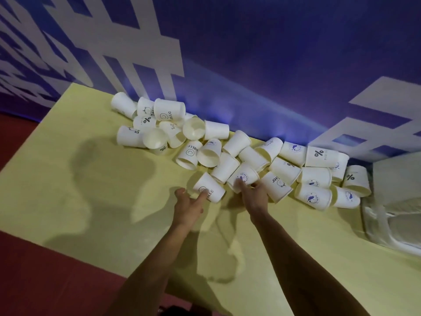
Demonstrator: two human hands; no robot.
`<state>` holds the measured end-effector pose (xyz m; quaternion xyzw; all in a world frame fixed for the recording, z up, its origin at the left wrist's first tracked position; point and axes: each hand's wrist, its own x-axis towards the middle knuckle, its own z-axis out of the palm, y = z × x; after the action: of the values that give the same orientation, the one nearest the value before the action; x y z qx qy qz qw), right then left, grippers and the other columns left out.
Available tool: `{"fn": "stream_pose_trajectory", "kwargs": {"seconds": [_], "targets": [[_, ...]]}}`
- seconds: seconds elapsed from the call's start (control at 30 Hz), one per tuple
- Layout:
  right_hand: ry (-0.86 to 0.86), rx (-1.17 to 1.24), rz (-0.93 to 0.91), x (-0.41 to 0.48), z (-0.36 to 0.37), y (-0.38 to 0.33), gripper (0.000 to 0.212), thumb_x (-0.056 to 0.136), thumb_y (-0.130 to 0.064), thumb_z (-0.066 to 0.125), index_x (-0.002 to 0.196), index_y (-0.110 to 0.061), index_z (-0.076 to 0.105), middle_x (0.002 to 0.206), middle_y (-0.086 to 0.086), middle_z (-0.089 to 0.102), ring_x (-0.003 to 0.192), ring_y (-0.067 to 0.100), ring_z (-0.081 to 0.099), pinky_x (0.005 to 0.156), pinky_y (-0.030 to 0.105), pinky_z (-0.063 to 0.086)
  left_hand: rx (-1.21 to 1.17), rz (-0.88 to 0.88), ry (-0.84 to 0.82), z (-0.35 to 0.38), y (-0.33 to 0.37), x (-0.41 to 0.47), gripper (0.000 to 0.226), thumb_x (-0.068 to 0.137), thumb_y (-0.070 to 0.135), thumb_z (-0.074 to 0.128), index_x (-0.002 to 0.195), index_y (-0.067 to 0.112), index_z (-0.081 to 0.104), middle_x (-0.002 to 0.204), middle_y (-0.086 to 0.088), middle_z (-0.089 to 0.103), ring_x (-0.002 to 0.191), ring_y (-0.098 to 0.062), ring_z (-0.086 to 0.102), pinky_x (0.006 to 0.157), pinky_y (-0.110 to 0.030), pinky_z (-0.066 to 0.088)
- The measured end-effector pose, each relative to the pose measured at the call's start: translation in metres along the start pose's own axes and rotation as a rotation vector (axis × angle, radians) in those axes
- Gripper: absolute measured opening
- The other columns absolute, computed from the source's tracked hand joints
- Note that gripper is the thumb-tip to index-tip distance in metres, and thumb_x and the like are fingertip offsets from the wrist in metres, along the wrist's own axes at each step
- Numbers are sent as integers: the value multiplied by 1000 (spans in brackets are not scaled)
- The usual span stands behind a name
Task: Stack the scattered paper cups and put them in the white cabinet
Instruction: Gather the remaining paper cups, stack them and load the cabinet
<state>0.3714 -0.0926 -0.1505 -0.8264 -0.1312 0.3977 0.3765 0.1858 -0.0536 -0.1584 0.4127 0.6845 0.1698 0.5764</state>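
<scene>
Touching a HELLO cup (210, 190), the left hand (188, 207) is open; right hand (254, 195) grips a blue-logo cup (247, 173).

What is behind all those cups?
A blue wall with big white shapes stands right behind the cups. The heap covers the wall's bottom edge where it meets the yellow table, so that strip cannot be seen.
</scene>
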Motion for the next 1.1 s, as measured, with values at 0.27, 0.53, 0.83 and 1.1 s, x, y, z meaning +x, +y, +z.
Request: {"fn": "stream_pose_trajectory", "kwargs": {"seconds": [0.27,0.53,0.83,1.1], "targets": [[-115,114,56,-21,-18,18,36,78,-36,80,108,-18,72,99,-2,76,93,17,72,87,39,59,-11,53,114,24,13,8,73,82,41,78,130,8,36,114,-7,64,96,-26,62,81,-30,47],[-93,117,-20,-37,-65,16,35,79,-36,78,106,-15,71,97,3,77,94,27,72,86,46,56,-71,107,104,41,21,-9,78,81,28,80,137,3,32,123,-13,64,100,-25,62,89,-34,50],[-23,205,-108,-55,-142,24,31,85,-31,78,111,-18,67,94,-2,78,91,19,73,80,36,58,-72,189,-88,97,32,-62,85,76,30,81,140,17,27,115,-5,63,97,-20,64,80,-27,45],[-47,315,-99,-59,-253,71,34,87,-29,77,115,-13,65,98,0,78,96,19,73,77,31,53,30,300,-271,178,49,-134,74,59,41,79,125,22,50,114,6,62,100,-16,66,90,-39,55]]}}
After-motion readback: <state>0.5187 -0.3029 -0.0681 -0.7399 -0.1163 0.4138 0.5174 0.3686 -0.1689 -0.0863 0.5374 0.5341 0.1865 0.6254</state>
